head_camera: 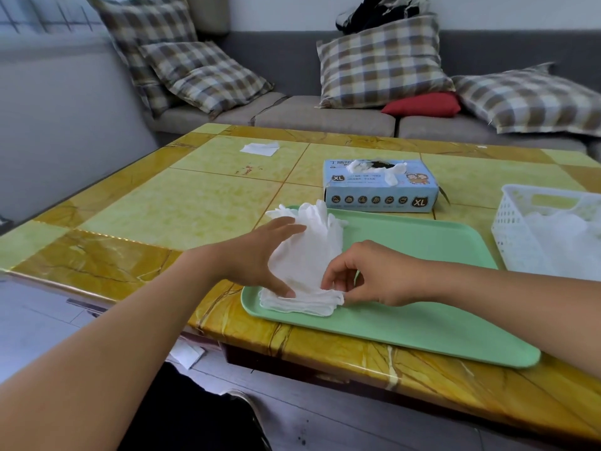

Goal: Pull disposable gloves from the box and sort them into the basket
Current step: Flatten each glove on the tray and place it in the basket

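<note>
Head view, looking down over the desk (201, 203). A stack of white disposable gloves (305, 265) lies on the green tray (422, 307) at its 9 o'clock end, glove fingers pointing toward 12 o'clock. The left hand (257, 255) rests on the stack with fingers straight and the thumb pressing the cuff end; the right hand (367, 275) pinches the cuff edge between curled fingertips.

Handling, by appearance: the gloves look thin, limp and very light, likely to cling or slide layer on layer, so the whole stack is probably best gripped at the aligned cuffs, with a flat hand steadying it.

Containers: the blue glove box (380, 187), at 12 o'clock from the tray, has more gloves bunched in its torn opening. The white perforated basket (514, 229), at 3 o'clock, already holds a heap of white gloves.
</note>
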`<move>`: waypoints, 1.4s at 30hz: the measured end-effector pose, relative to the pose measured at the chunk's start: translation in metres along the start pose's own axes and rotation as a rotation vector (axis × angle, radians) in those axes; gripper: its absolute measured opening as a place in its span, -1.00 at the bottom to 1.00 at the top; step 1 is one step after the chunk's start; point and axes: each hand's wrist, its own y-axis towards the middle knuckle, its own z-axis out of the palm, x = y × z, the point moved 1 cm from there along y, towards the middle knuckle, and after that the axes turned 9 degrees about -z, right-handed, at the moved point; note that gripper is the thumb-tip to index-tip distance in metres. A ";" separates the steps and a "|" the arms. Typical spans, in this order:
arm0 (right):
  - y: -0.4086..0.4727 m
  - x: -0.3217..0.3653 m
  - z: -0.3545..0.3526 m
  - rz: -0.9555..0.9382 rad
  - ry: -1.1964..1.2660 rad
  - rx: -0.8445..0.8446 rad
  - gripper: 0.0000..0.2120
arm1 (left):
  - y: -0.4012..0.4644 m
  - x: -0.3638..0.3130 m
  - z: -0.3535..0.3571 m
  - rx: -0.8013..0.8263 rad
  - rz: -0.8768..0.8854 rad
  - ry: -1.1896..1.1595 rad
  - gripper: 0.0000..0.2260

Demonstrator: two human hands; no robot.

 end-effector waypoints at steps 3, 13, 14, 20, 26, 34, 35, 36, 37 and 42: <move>-0.004 -0.001 -0.011 0.004 -0.082 0.057 -0.80 | 0.001 0.002 -0.002 -0.001 0.006 0.020 0.14; -0.058 0.010 -0.072 0.108 0.367 0.610 -0.78 | 0.008 0.005 -0.006 0.076 -0.065 0.078 0.18; -0.065 0.014 -0.079 0.061 0.476 0.551 -0.80 | 0.007 0.004 -0.009 0.084 -0.068 0.107 0.18; -0.086 0.019 -0.102 0.088 0.972 -0.308 -0.82 | -0.017 -0.073 -0.043 0.087 0.233 -0.768 -0.01; -0.103 0.024 -0.108 0.184 1.013 -0.513 -0.68 | 0.000 -0.166 -0.029 0.023 0.326 -1.073 -0.68; -0.122 -0.004 -0.099 0.372 0.917 -0.446 -0.53 | 0.014 -0.180 -0.038 0.007 0.132 -1.091 -0.79; -0.119 -0.009 -0.096 0.402 0.926 -0.470 -0.61 | 0.021 -0.177 -0.034 -0.037 0.065 -1.010 -0.84; -0.115 -0.014 -0.092 0.428 0.928 -0.493 -0.72 | 0.030 -0.173 -0.030 -0.060 0.004 -0.949 -0.86; -0.111 -0.018 -0.089 0.457 0.912 -0.517 -0.82 | 0.038 -0.171 -0.026 -0.068 -0.043 -0.925 -0.88; -0.097 -0.022 -0.118 0.316 0.716 -0.803 -0.77 | 0.053 -0.179 -0.042 -0.344 0.133 -1.168 -0.96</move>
